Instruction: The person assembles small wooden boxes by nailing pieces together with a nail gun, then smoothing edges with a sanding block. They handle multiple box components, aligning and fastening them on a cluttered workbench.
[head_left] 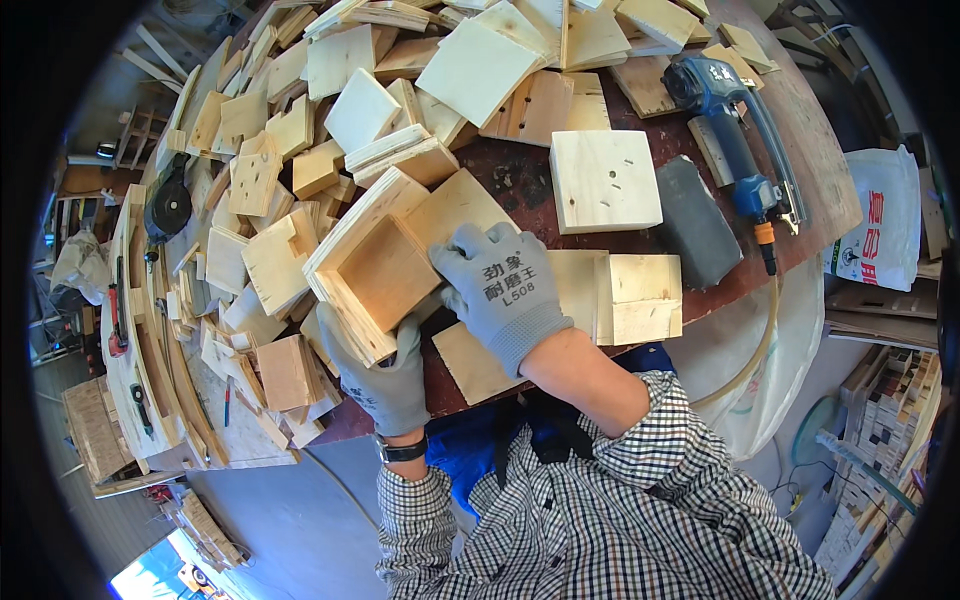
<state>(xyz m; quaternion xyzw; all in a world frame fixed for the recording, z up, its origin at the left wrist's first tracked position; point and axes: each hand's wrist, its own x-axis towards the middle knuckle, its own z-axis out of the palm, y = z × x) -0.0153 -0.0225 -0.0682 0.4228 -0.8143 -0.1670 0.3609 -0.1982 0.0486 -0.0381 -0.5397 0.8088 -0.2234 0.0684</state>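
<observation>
My left hand (378,378), in a grey glove, grips a small open wooden box (345,315) by its near wall, the thumb up along the near corner. The box is tilted, its hollow inside facing up. My right hand (500,288), gloved the same, has its fingers curled over a flat pale wooden board (458,212) against the box's right side. The fingertips are partly hidden, as is where board and box meet. Beneath and beside my right wrist lie a flat board (470,365) and another wooden piece with raised sides (645,300).
Loose wooden blocks and boards (480,65) pile up across the far and left table. A closed wooden block (605,185), a dark grey slab (697,222) and a blue air nailer (735,130) with its hose (765,335) lie right. A white sack (880,220) stands beyond the table edge.
</observation>
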